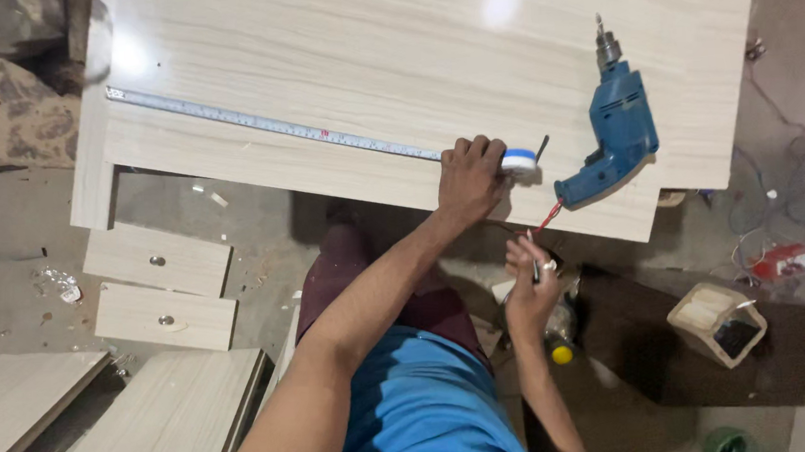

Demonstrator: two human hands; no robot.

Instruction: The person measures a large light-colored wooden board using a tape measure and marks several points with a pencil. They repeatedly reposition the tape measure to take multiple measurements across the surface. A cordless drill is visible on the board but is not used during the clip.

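The fingers (484,149) of the left hand (468,176) were curled down over the case of a tape measure (518,161), pinning the white and blue case flat on a pale wood-grain panel (362,59) near its front edge. Its steel blade (263,122) ran out leftward across the panel towards the far corner. The blade looked thin, springy and sharp-edged, likely to snap back if released, so the case was the safer place to hold. The right hand (528,288) hung below the panel edge, its fingers closed around a slim pen-like marker (536,269); light and stiff, it needed only a pinch.

Just right of the tape case lay a blue electric drill (618,131), bit pointing away, probably heavy and best taken by its handle. On the floor to the right stood a small open box (716,322); what it held could not be made out. Two drawer fronts (161,290) with knobs lay at the left.
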